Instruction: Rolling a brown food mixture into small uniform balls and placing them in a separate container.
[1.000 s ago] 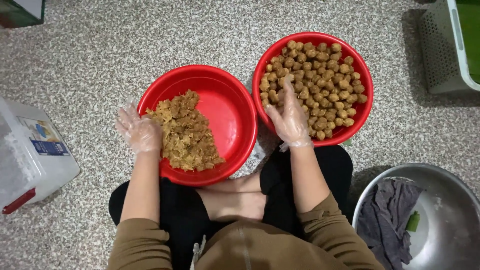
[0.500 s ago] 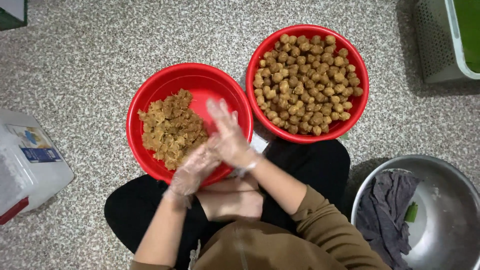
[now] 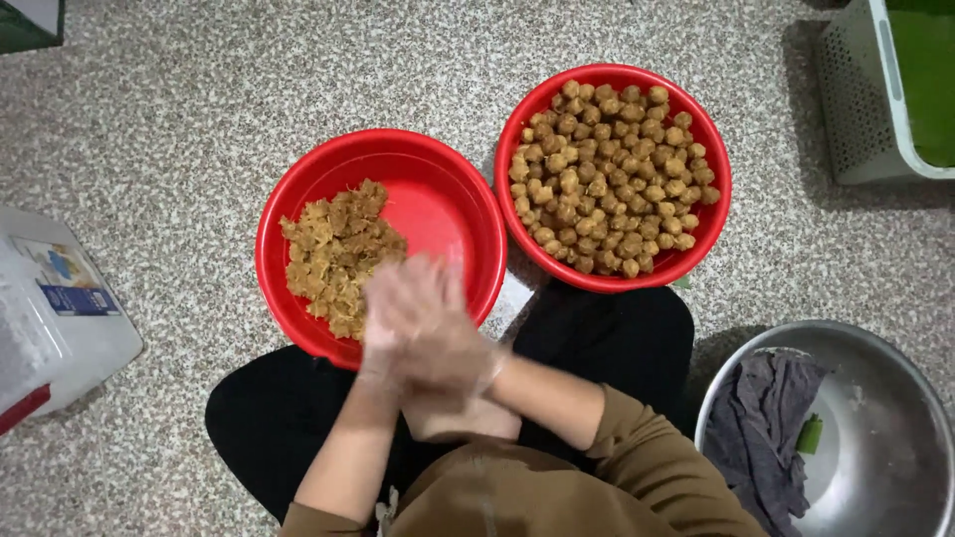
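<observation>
The left hand [image 3: 398, 333] and right hand [image 3: 438, 328], both in thin clear gloves, are pressed palm to palm over the near rim of the left red bowl [image 3: 298, 214], the right one lying across the top. They are blurred, so whether the fingers are closed round anything between the palms cannot be told. The left bowl holds a loose heap of brown shredded mix [image 3: 333, 254] on its left side, just left of the hands. Touching it on the right, a little farther away, stands a second red bowl [image 3: 716, 214] filled with small brown balls [image 3: 607, 174]. Both bowls sit on the speckled floor [image 3: 179, 129]. At near right is a steel basin [image 3: 875, 467] with a grey cloth [image 3: 761, 418] in it. A white crate [image 3: 865, 109] stands at far right and a white box [image 3: 60, 318] at left.
</observation>
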